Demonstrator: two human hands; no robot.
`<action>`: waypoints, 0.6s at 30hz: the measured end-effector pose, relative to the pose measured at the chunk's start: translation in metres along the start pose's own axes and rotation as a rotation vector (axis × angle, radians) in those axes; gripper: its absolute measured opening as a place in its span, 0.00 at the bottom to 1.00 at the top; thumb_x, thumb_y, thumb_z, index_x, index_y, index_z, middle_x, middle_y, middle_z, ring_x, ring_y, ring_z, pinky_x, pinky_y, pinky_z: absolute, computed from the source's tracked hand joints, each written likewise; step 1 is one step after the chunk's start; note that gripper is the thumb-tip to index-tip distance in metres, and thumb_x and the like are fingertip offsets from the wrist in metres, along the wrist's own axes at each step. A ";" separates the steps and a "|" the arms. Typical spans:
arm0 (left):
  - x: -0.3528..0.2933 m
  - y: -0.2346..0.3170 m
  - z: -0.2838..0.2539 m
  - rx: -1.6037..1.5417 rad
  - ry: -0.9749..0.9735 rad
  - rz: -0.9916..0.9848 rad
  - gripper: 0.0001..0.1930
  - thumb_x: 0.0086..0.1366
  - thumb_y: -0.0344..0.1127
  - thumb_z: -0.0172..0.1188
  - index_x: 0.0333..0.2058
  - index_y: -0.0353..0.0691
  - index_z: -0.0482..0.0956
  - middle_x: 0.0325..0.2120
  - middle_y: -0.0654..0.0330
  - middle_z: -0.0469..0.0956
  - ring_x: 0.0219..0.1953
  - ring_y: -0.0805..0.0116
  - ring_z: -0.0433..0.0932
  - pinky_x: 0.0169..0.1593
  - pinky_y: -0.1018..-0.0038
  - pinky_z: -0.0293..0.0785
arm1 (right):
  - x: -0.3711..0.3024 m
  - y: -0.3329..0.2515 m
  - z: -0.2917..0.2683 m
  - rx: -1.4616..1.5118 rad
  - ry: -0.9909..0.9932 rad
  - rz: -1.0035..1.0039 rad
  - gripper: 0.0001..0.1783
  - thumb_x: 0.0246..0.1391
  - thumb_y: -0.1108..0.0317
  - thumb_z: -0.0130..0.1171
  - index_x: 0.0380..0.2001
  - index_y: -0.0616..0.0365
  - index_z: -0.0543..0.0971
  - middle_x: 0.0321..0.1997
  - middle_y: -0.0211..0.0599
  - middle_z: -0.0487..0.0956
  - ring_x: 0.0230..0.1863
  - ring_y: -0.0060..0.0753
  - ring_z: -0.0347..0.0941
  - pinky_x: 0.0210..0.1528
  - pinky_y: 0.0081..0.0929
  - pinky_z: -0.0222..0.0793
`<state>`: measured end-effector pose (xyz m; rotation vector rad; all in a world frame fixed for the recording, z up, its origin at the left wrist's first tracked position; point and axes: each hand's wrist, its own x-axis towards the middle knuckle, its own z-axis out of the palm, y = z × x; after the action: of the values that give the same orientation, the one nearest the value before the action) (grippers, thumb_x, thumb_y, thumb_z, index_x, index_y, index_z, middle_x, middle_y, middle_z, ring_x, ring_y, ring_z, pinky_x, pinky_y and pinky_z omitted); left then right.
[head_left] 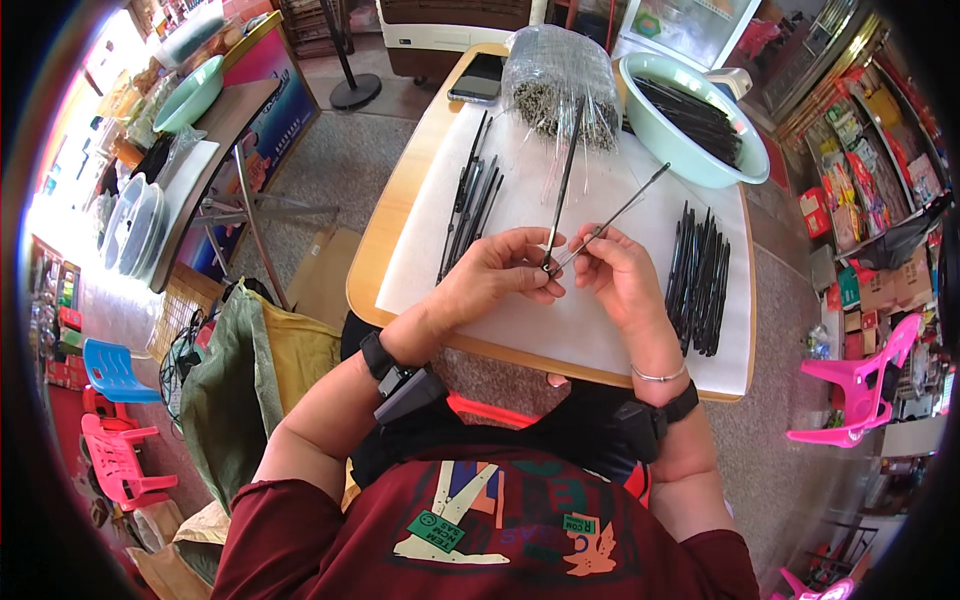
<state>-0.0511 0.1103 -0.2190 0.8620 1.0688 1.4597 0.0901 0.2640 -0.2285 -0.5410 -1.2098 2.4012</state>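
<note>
My left hand (pixel 500 268) is closed on a long, slim black rod (pixel 568 175), its fingers pinching the near end while the rest points away over the table. Between the fingertips of my right hand (pixel 618 268) is a thinner dark rod (pixel 632 203), slanting up to the right. The near ends of both rods come close together at my fingertips; whether they touch I cannot tell. Several black rods (pixel 470 205) lie loosely side by side left of my hands. A thicker row of black rods (pixel 698 280) lies to the right.
White sheeting (pixel 560 342) covers the wood-edged table (pixel 368 270). Toward the back are a phone (pixel 478 78), a plastic-wrapped bundle of thin wires (pixel 560 85) and a pale green basin (pixel 748 165) of black rods. A green sack (pixel 235 385) stands left; a pink chair (pixel 865 385) stands right.
</note>
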 end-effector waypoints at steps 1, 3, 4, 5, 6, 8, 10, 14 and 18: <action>0.000 0.000 0.000 -0.005 -0.003 0.002 0.21 0.63 0.21 0.51 0.56 0.35 0.65 0.37 0.56 0.75 0.41 0.65 0.79 0.45 0.75 0.76 | 0.000 0.000 -0.001 0.000 -0.001 -0.002 0.06 0.56 0.73 0.51 0.36 0.64 0.74 0.31 0.38 0.78 0.26 0.24 0.76 0.26 0.22 0.76; 0.001 0.000 0.000 -0.007 -0.007 0.005 0.21 0.63 0.21 0.51 0.55 0.35 0.65 0.37 0.56 0.75 0.41 0.65 0.79 0.45 0.75 0.76 | 0.001 0.000 -0.001 0.005 -0.003 0.009 0.07 0.56 0.74 0.51 0.37 0.65 0.73 0.31 0.39 0.78 0.26 0.24 0.76 0.26 0.22 0.76; 0.000 0.001 -0.001 0.001 -0.007 0.008 0.21 0.63 0.21 0.51 0.55 0.35 0.66 0.37 0.56 0.75 0.41 0.65 0.79 0.45 0.75 0.76 | 0.002 0.001 -0.003 0.007 -0.005 0.007 0.07 0.56 0.74 0.51 0.37 0.65 0.73 0.31 0.39 0.78 0.26 0.24 0.76 0.26 0.22 0.76; -0.001 0.001 -0.001 0.009 -0.006 0.012 0.21 0.62 0.21 0.51 0.55 0.34 0.66 0.37 0.57 0.75 0.41 0.65 0.79 0.45 0.75 0.76 | 0.003 0.003 -0.004 0.014 0.007 0.009 0.07 0.56 0.74 0.50 0.37 0.65 0.73 0.32 0.39 0.78 0.26 0.24 0.76 0.26 0.23 0.76; -0.001 0.002 0.000 0.013 -0.004 0.013 0.21 0.62 0.21 0.51 0.55 0.34 0.66 0.37 0.57 0.75 0.41 0.65 0.79 0.45 0.75 0.76 | 0.004 0.003 -0.005 0.022 0.018 0.010 0.07 0.56 0.74 0.50 0.37 0.65 0.73 0.32 0.39 0.78 0.26 0.24 0.76 0.26 0.23 0.76; -0.002 0.004 0.000 0.025 -0.019 -0.026 0.21 0.62 0.21 0.52 0.55 0.34 0.66 0.38 0.57 0.75 0.40 0.66 0.79 0.45 0.75 0.76 | 0.004 0.002 -0.005 0.028 0.017 0.020 0.07 0.55 0.74 0.50 0.37 0.65 0.73 0.31 0.39 0.78 0.25 0.24 0.76 0.26 0.23 0.76; -0.002 0.003 0.001 0.016 -0.016 -0.023 0.21 0.62 0.21 0.52 0.54 0.34 0.66 0.38 0.57 0.75 0.40 0.67 0.79 0.45 0.75 0.76 | 0.003 0.001 -0.004 0.032 0.009 0.031 0.08 0.55 0.74 0.50 0.38 0.65 0.73 0.31 0.39 0.78 0.25 0.24 0.75 0.25 0.23 0.76; 0.000 0.001 0.002 -0.011 -0.054 -0.013 0.20 0.61 0.20 0.52 0.54 0.35 0.68 0.38 0.58 0.76 0.41 0.68 0.78 0.45 0.76 0.76 | -0.002 0.000 0.002 0.032 0.011 0.043 0.07 0.54 0.75 0.52 0.36 0.65 0.73 0.30 0.39 0.78 0.23 0.24 0.75 0.24 0.23 0.75; -0.001 0.001 0.004 -0.012 -0.060 -0.010 0.20 0.61 0.20 0.52 0.53 0.36 0.69 0.36 0.60 0.75 0.38 0.70 0.79 0.43 0.77 0.76 | 0.000 0.001 0.002 -0.010 0.033 0.063 0.06 0.54 0.74 0.53 0.36 0.64 0.74 0.29 0.38 0.78 0.22 0.24 0.75 0.23 0.23 0.75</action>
<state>-0.0476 0.1095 -0.2164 0.8852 1.0170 1.4214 0.0896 0.2621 -0.2284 -0.6285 -1.2089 2.4297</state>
